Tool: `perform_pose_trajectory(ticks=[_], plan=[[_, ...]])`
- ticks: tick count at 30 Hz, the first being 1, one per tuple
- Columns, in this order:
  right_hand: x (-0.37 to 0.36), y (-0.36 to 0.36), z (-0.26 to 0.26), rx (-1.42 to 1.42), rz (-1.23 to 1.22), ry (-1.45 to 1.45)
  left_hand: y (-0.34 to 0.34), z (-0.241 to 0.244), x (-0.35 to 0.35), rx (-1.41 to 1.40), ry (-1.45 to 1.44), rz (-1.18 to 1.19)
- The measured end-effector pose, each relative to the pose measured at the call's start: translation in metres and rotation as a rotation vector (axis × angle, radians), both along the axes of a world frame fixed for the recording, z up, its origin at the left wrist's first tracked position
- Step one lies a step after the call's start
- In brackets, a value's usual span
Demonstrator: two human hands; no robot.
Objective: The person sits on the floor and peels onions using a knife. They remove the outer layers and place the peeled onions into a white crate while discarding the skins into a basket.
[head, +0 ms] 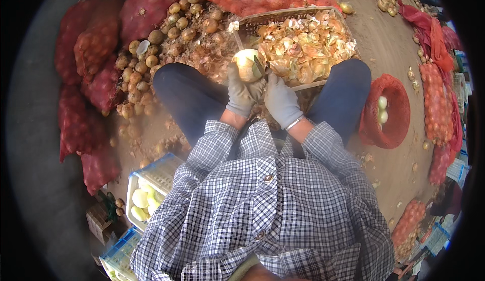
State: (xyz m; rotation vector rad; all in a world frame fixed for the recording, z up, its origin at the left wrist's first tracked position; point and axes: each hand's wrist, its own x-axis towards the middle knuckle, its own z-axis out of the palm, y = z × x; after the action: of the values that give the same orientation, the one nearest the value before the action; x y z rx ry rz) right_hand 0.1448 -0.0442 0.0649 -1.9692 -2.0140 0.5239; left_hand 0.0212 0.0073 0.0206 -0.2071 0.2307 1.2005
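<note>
My left hand (pixel 242 91), in a grey glove, grips a large yellow onion (pixel 246 63) from below and its left side. My right hand (pixel 281 98), gloved the same way, holds a knife (pixel 259 66) by its dark handle. The blade lies against the right side of the onion, and part of the handle is hidden in my fist. Just beyond both hands, a plastic crate (pixel 280 12) is heaped with dry onion skins (pixel 303 48).
Unpeeled onions (pixel 138 72) lie on the ground at left, beside red mesh sacks (pixel 96 42). Two peeled onions (pixel 382 110) sit in a red mesh-covered container (pixel 399 129) at right. A white crate (pixel 130 212) at lower left holds peeled onions (pixel 141 199).
</note>
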Motion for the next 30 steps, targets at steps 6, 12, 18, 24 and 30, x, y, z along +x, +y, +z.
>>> perform_pose_trajectory(ticks=[6,12,18,24,30], plan=[[0.000,0.008,-0.017,0.011,-0.046,0.151,0.002,-0.009,0.005,0.033,0.019,0.025],[0.011,0.011,-0.008,0.024,-0.043,-0.056,0.000,0.005,0.008,0.050,0.160,0.096],[0.003,0.020,-0.033,0.238,-0.108,0.439,0.004,-0.004,0.010,0.071,0.090,0.052],[0.033,0.025,-0.009,-0.248,-0.637,1.426,-0.004,0.016,0.002,0.185,0.116,-0.002],[0.040,0.031,-0.021,-0.013,-0.278,1.296,-0.006,0.017,-0.004,0.333,0.205,-0.171]])
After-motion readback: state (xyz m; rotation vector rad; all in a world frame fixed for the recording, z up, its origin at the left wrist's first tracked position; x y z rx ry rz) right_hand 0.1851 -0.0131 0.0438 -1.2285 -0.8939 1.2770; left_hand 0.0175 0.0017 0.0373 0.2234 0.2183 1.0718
